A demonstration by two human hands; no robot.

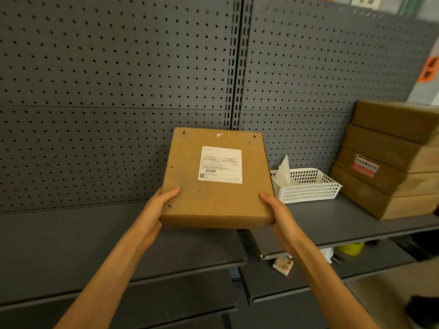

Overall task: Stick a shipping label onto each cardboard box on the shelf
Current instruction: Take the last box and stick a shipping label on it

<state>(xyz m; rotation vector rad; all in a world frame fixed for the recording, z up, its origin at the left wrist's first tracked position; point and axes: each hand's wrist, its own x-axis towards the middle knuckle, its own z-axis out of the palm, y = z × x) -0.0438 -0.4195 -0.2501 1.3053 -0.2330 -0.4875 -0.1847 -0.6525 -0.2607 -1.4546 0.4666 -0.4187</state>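
Both your hands, left hand [158,211] and right hand [280,213], grip the labelled box [217,181] mid-frame; its long axis points away from you toward the shelf [332,217].

Five boxes [217,184] (one labelled), one basket [308,188]

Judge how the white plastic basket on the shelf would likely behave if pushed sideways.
The white basket looks like thin perforated plastic holding only some white paper, so it is probably light and would slide easily on the smooth shelf. Being low and wide, it seems unlikely to tip. Its walls may flex a little under a push.
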